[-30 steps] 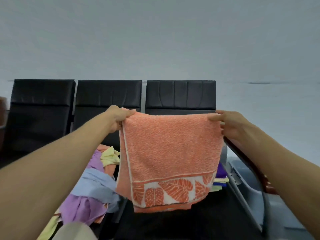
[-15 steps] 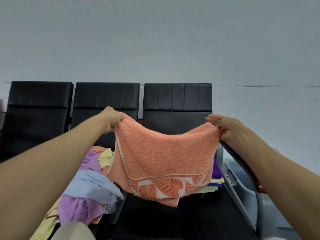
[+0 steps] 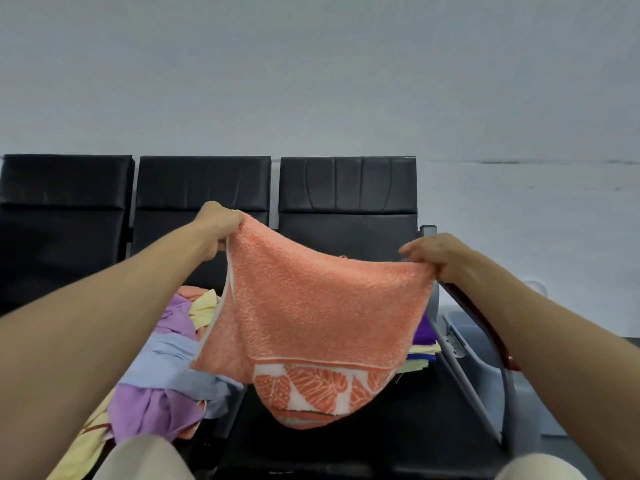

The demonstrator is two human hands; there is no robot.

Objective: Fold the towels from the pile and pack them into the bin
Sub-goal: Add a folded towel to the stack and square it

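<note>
— While the left hand pinched one top corner of the orange towel and the right hand pinched the other, fingers closed on cloth at both ends, what step would you have called it?

— A fold in progress, I'd judge. The towel looked doubled and hung in the air over the black seat. The left corner was higher than the right, and the top edge sagged between them.

— Which way did it lie?

— Its long axis ran from hand to hand, left to right, tilted down toward the right. The leaf-patterned border hung lowest, facing the wearer and curling under at the bottom.

— And around it?

— The unfolded pile of purple, blue and yellow cloths sat on the next seat to the left, just beside the hanging towel. A small folded stack showed behind the towel's right edge. A grey bin stood off the seat's right side, well apart from the pile.

— What did the next move call for?

— Probably bringing the two corners together to halve it again, or laying it on the seat to square it. Either way the top edge wanted levelling first, since the slack middle could let the layers slip out of line. After that, a reach to the right for the bin. I couldn't tell how full the bin was.
</note>
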